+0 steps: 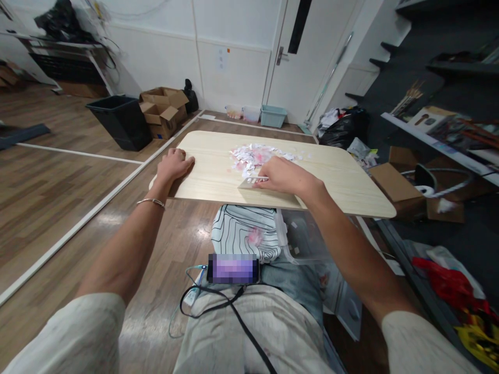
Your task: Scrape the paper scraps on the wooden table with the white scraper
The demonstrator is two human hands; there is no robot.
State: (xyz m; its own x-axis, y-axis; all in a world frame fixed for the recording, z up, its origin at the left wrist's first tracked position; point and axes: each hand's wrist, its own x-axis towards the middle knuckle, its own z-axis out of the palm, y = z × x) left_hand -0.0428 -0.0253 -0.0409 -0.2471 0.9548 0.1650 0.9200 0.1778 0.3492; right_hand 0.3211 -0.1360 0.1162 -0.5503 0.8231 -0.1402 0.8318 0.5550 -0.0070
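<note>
Right hand [283, 175]: closed with bent fingers on a thin flat card [245, 183], pinched at its right side; exact contact of the fingertips partly hidden behind the knuckles.
Card position: over the near middle of the pale tabletop [346, 179], tilted, just on the near side of the scraps; touching the surface or slightly above it, impossible to tell.
Left hand [173, 165]: laid over the left end of the tabletop, loosely spread, with thumb pointing toward the middle; grasping no loose object in view, well apart from the right.
White and pink scraps [257, 154]: heaped loosely past the card, densest near the middle, thinning out to the right into a few stray bits.
Left wrist: ringed by a thin bracelet [151, 201].
Lined cloth [234, 228]: below the near edge of the tabletop, white with black curving lines and a pink patch.
Clear plastic box [307, 239]: just right of the cloth, partly covered by the right forearm, with small pale pieces inside.
Phone [233, 270]: near the lap, lit purple, with a cable plugged in at left.
Floor beyond: black bin [125, 124] beside an opened cardboard box [166, 111]; farther right, a light blue tub [273, 116] against the wall.
</note>
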